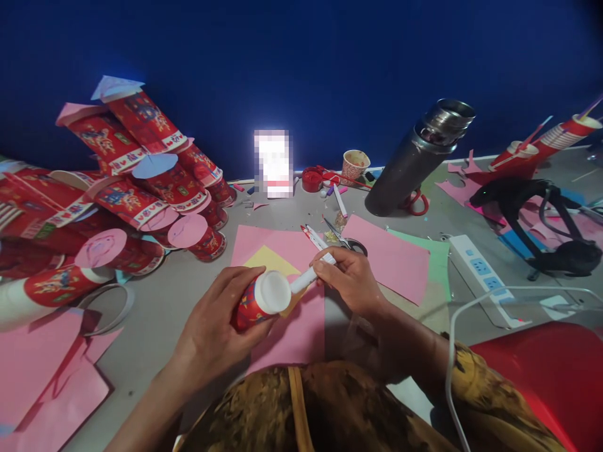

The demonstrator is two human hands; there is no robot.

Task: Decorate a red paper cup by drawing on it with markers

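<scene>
A: What is the left hand point(219, 317) doing?

B: It's curled around a red cup point(252, 307). The thumb is on the near side and the fingers go round the far side. It's only open as wide as the cup, and it's holding on snugly.

A: Where is the cup?

B: In front of the person's tummy, over the pink paper point(292, 342). It's tipped over, so its round white end faces up and a bit to the right.

A: And the right hand point(351, 279)?

B: That one is pinched shut on a white stick point(304, 280), with the thumb and fingers close together. The stick points down at the cup's white end. I can't tell if the tip really touches it.

A: Do the two hands touch?

B: No, they're apart. The cup and the stick are between them.

A: What's close by?

B: Some yellow paper point(266, 258) lies on the pink paper, just past the cup. Scissors point(354, 245) with dark handles lie just past the right hand. Two pens point(311, 233) are there too. A big heap of red cups point(146, 119) is on the left.
</scene>
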